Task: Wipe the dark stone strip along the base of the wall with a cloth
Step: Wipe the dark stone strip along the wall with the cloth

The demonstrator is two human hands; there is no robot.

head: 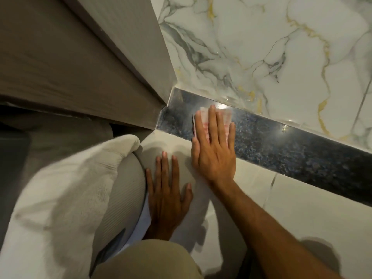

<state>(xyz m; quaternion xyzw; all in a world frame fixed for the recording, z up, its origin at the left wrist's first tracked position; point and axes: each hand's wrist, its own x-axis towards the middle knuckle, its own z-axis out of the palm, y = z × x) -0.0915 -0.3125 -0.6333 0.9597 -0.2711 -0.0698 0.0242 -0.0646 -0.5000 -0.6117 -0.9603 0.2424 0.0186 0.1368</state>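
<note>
A dark speckled stone strip [281, 146] runs along the base of the marble wall [261, 47], from the corner near the middle down to the right edge. My right hand [214, 146] lies flat on the strip near that corner, pressing a white cloth with red stripes [222, 117] against the stone. Most of the cloth is hidden under my fingers. My left hand [167, 194] rests flat on the pale floor tile [302, 208], fingers spread, holding nothing.
A brown door or panel [70, 63] stands at the left and meets the strip at the corner. A white towel [66, 188] drapes over a round ribbed grey object [124, 190] beside my left hand. My knee in beige trousers [149, 260] is at the bottom.
</note>
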